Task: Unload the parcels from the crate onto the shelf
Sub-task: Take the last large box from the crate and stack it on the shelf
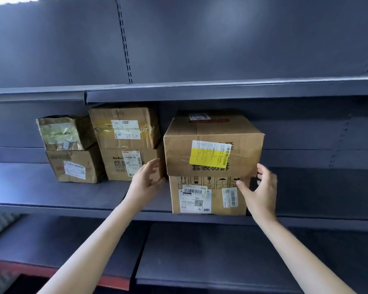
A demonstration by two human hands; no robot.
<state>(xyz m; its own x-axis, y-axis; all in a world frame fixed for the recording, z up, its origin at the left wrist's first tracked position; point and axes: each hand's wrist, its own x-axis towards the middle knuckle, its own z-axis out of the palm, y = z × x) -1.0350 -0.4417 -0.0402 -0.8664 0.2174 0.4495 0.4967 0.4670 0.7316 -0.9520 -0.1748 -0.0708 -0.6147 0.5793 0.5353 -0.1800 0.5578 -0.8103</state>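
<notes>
Beside stacked parcel [212, 145] edges, open hands [146, 179].

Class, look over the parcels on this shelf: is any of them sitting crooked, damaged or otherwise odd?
Yes. The top right box with the yellow label sits turned on the box below, its edges overhanging. The top left parcel looks crumpled and tilted. Both hands, left and right, are open beside the stack.

Six parcels stand in three stacks of two on the middle shelf [30, 187]. The right stack sits at the shelf's front edge: top parcel [212, 145] on bottom parcel [208, 196]. The other two stacks sit further back, left of it.
</notes>
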